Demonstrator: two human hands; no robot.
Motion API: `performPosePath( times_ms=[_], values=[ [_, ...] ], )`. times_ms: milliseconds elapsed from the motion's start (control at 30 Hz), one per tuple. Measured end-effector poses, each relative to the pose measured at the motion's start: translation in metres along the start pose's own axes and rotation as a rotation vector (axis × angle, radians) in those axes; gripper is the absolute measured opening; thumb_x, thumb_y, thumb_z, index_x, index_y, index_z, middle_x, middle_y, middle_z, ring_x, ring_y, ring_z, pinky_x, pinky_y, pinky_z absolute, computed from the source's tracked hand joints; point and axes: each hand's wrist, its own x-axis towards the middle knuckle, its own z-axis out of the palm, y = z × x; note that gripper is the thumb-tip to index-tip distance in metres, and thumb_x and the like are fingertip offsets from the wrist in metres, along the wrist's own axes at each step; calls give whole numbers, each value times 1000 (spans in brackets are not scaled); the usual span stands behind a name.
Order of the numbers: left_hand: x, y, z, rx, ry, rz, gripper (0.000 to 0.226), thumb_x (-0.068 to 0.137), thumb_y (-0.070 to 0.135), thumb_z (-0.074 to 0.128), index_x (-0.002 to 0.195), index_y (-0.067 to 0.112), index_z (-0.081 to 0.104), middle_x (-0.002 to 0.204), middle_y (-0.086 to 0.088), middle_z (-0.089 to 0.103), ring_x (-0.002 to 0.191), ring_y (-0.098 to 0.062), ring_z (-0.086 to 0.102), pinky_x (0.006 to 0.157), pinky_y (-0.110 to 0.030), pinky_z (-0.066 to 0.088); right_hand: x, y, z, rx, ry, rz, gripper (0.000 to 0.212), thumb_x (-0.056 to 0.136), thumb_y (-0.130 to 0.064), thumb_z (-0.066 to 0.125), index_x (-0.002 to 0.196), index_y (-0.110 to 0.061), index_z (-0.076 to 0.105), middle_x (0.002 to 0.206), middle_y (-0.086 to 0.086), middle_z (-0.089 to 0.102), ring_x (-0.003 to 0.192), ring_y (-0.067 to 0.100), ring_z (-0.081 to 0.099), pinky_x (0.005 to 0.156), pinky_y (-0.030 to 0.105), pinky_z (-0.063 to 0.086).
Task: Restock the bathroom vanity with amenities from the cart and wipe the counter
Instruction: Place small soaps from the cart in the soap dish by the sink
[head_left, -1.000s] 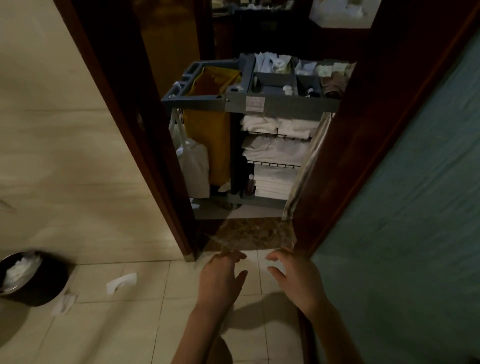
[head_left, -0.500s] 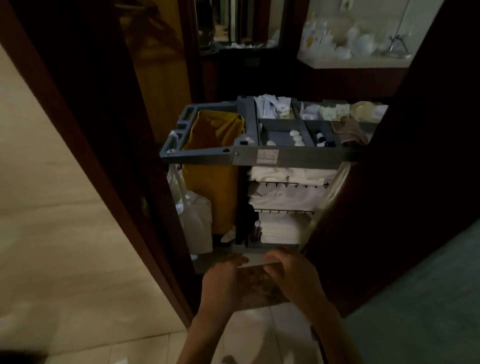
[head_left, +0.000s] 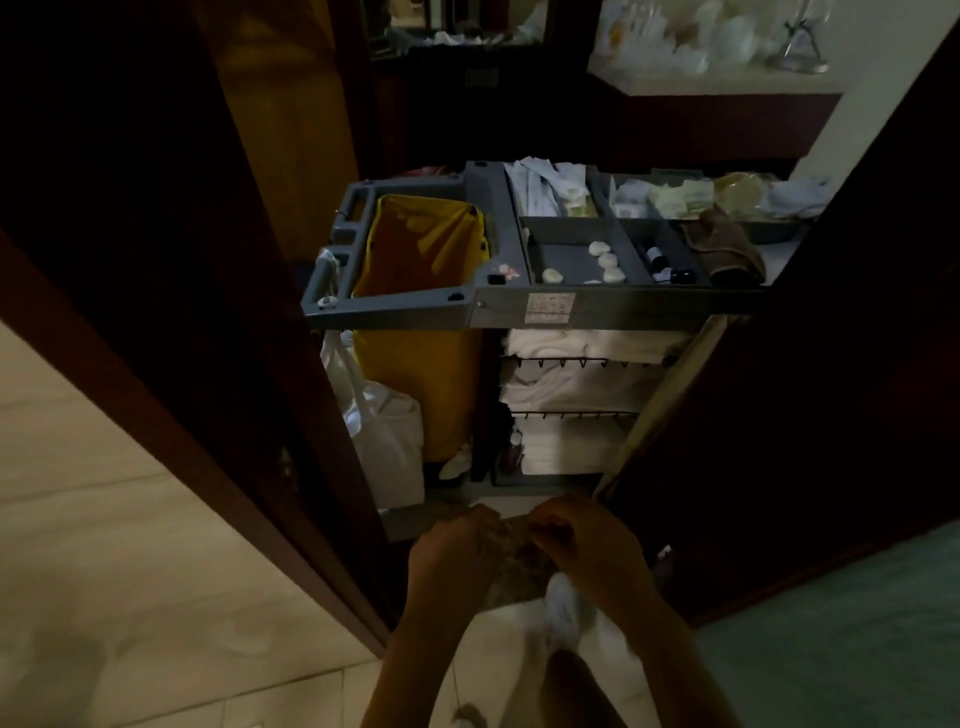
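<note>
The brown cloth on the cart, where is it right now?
In the head view, the brown cloth lies at the right end of the top tray of the cart, just right of the small dark bottles.

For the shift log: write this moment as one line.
phase: facing cart in doorway | left hand: low before cart, grip unclear | right hand: beside left, grip unclear | top tray: stocked, untouched
</note>
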Motion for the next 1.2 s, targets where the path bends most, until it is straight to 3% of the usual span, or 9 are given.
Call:
performPosePath(
  times_ms=[167,300,433,500,600,767,967,1067,1200],
  values=[
    [24,-8,-1,1,-23,-26,30,92,28,59,122,23,61,117,2,64,108,-16,59,90,-25,45,32,2,1,15,-29,-8,21,96,-30,54,116,-28,61,116,-11,60,105,2,54,95,18,42],
    [61,-9,1,1,-40,-44,34,90,27,61,124,26,58,122,6,59,111,-14,56,87,-18,40,70,11,-6,38,-8,-35,23,94,-32,58,115,-27,62,108,-13,58,99,-1,51,81,6,34],
    [117,-6,6,78,-64,-27,44,88,46,44,126,30,59,123,13,54,117,-12,54,94,-19,38,130,20,-23,67,3,-89,22,89,-37,56,106,-28,66,103,-10,61,97,7,57,82,17,45],
    [149,1,6,95,-37,-43,37,87,38,53,122,28,61,121,8,60,113,-16,58,90,-22,43,161,26,-36,88,20,-85,17,89,-31,62,106,-32,66,104,-12,61,98,4,56,84,27,49],
    [196,23,-3,129,4,1,31,88,31,61,119,30,59,114,9,59,106,-14,59,80,-17,39,208,40,-61,106,58,-95,17,89,-31,64,106,-30,66,106,-14,60,98,3,56,83,24,49],
    [279,62,-7,135,83,65,24,88,31,59,112,34,60,104,13,61,92,-7,60,72,-21,49,282,74,-107,158,92,-84,17,88,-28,65,105,-29,67,105,-14,60,98,7,58,84,30,50],
    [354,104,-8,103,196,83,33,90,27,61,121,34,56,116,15,57,101,0,53,80,-15,43,349,112,-150,170,227,-89,12,90,-25,65,101,-26,68,100,-9,66,90,7,60,76,26,50],
    [375,112,0,75,238,70,35,89,24,63,123,30,57,120,11,59,107,-3,54,86,-16,44,374,127,-160,196,236,-108,9,91,-26,63,99,-25,67,96,-7,66,85,9,61,74,30,52],
    [390,116,9,52,248,70,34,89,21,63,122,29,59,115,10,61,102,-4,55,84,-16,45,397,150,-167,174,213,-115,14,88,-18,66,102,-21,67,98,-5,65,90,11,61,79,26,51]
  ],
)
